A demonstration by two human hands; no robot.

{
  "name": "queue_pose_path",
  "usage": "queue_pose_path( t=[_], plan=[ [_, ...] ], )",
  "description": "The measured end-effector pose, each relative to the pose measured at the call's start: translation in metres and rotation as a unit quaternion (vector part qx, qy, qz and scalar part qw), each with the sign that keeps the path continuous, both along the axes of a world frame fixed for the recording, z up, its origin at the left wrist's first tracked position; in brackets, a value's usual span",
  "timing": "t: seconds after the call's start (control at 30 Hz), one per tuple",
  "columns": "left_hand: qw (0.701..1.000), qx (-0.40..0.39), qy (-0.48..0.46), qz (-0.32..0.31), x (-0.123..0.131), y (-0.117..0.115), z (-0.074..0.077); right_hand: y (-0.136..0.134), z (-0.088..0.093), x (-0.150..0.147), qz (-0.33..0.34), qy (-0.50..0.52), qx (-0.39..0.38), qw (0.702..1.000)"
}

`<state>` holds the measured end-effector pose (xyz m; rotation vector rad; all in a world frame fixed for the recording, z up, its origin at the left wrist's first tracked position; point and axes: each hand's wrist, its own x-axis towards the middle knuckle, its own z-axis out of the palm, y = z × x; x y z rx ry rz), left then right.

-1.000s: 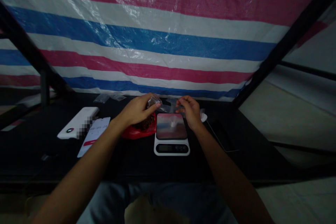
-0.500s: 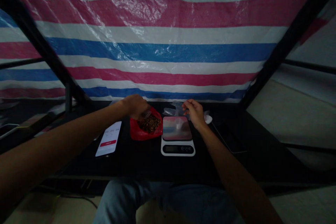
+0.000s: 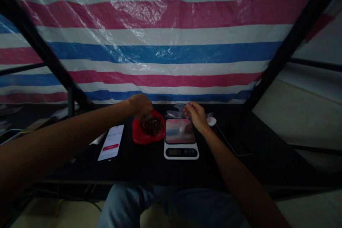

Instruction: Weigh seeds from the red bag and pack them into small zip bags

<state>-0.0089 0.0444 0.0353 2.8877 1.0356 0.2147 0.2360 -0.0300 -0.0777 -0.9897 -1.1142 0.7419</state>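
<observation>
My left hand (image 3: 142, 106) is closed and reaches down at the back left of an open red plastic bag (image 3: 137, 136). A small clear thing (image 3: 148, 115), perhaps plastic, shows at its fingertips; its kind I cannot make out. Inside the bag lies a heap of small brown pieces (image 3: 153, 127). To the right stands a white kitchen scale (image 3: 181, 139) with a reflective plate, its display dark. Behind that plate my right hand (image 3: 196, 113) hovers with fingers curled together, close to some clear plastic bags (image 3: 175, 113). Whatever it pinches, if anything, is hidden.
A phone (image 3: 110, 142) with a lit screen lies left of the red bag. On the right are a small white object (image 3: 212, 121) and a dark flat device (image 3: 233, 139). A striped plastic sheet (image 3: 171, 53) hangs behind the black table (image 3: 149, 165), between dark posts.
My left hand has shifted slightly, still at the red bag's edge. My right hand has moved very little, its fingers drawn slightly closer together. The scale and phone stay in place.
</observation>
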Motion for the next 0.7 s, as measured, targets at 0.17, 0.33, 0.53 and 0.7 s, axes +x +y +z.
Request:
queue_pose_path(
  t=[0.17,0.33,0.53,0.7],
  plan=[
    [0.982,0.026,0.184,-0.027,0.0,-0.005,0.009,-0.001,0.0,0.0,-0.005,-0.008,0.005,1.0],
    [0.962,0.053,0.267,-0.026,0.001,-0.003,0.015,0.003,-0.003,0.004,-0.043,-0.076,0.016,0.996],
    [0.964,0.042,0.259,-0.038,0.007,0.005,0.013,-0.025,0.003,0.044,-0.153,-0.234,0.017,0.96],
    [0.984,0.004,0.168,-0.062,0.031,0.021,-0.01,-0.103,-0.008,0.098,-0.258,-0.405,-0.026,0.877]
  ],
)
